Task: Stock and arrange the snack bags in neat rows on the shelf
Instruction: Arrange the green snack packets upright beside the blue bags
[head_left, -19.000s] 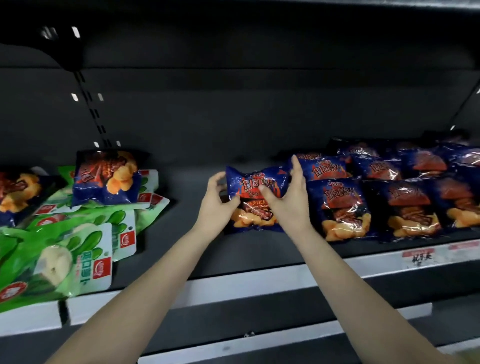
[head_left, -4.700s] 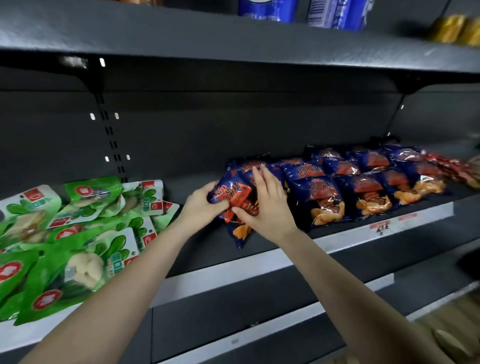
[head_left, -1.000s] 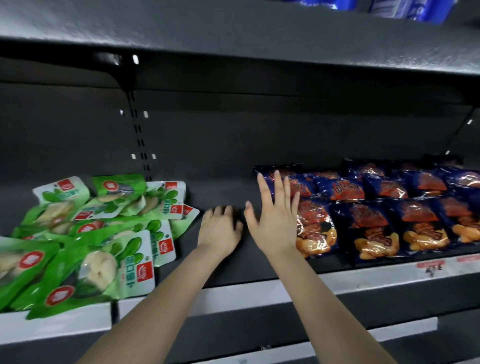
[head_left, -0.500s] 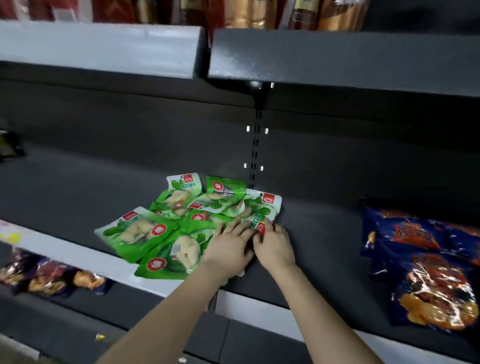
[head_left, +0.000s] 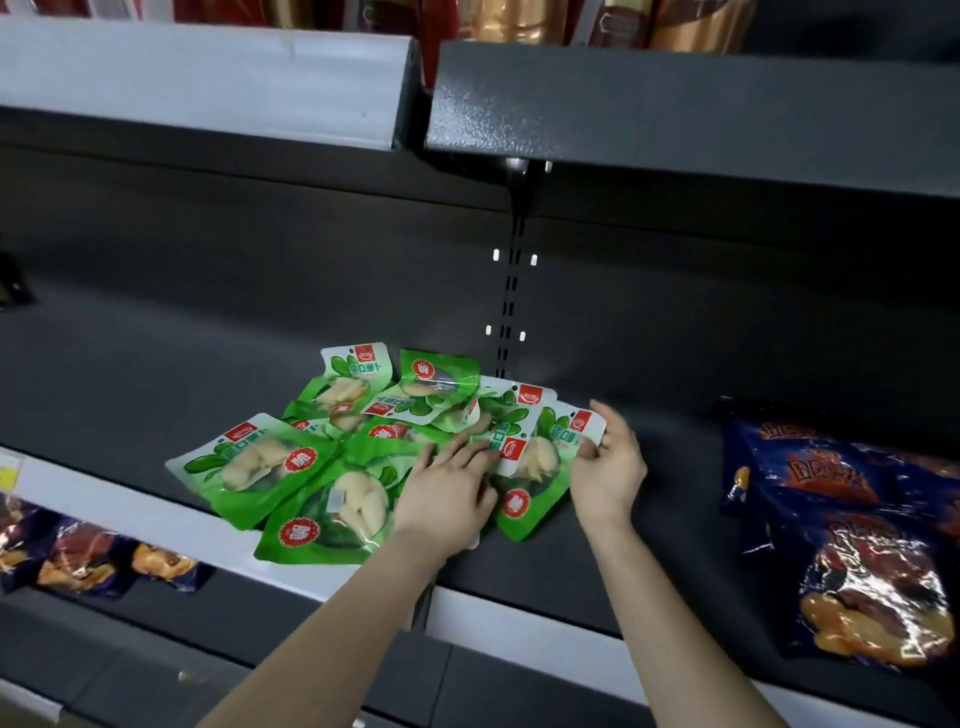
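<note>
Several green snack bags (head_left: 270, 462) lie in a loose, overlapping heap on the dark shelf (head_left: 156, 374). My left hand (head_left: 447, 493) lies flat with spread fingers on the right part of the heap. My right hand (head_left: 608, 467) pinches the right edge of the rightmost green bag (head_left: 540, 462), which is tilted up off the heap. At the right, blue snack bags (head_left: 857, 545) lie in rows on the same shelf.
An upper shelf (head_left: 675, 109) with red and gold packs hangs overhead. White price rails (head_left: 130, 514) run along the shelf front. More blue bags (head_left: 78, 561) sit on the lower shelf at left. A slotted upright (head_left: 511, 291) runs down the back wall.
My view has swung left from the blue bags to the green heap. My right hand has taken hold of the rightmost green bag and tilted it up; my left hand stays pressed on the heap.
</note>
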